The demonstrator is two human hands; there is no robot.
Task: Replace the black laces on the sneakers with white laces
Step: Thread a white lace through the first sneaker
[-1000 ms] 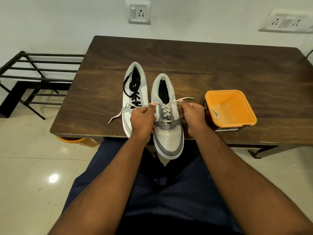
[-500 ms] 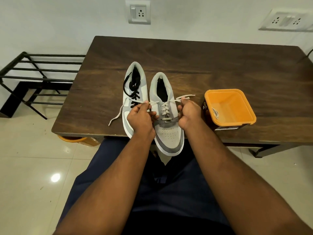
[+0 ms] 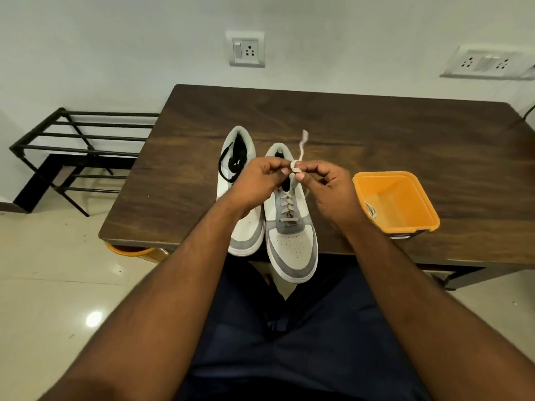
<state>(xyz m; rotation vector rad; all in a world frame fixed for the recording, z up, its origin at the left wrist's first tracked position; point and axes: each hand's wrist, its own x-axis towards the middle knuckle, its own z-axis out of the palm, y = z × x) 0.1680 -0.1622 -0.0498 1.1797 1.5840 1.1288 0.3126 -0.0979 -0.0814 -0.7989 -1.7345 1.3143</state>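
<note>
Head view: two sneakers lie side by side at the near edge of the table [image 3: 376, 134], toes toward the person. The right sneaker [image 3: 292, 244] carries the white lace [image 3: 296, 168] through its eyelets, and its toe overhangs the near edge; the left sneaker [image 3: 241, 224], touching it, has the black lace [image 3: 233, 163] bunched loosely at its collar. Both hands are raised above the right sneaker's opening and meet over it. The left hand [image 3: 260, 180] pinches the white lace between thumb and curled fingers, and the right hand [image 3: 327, 183] pinches it likewise just beside, so that a small loop sits between the two thumbs (one free end stands upward past the fingers toward the table's far edge). An orange tub [image 3: 425, 204] stands near the near edge to the right of the sneakers, apart from them. A black rack [image 3: 75, 146] stands on the floor off the table's left edge.
</note>
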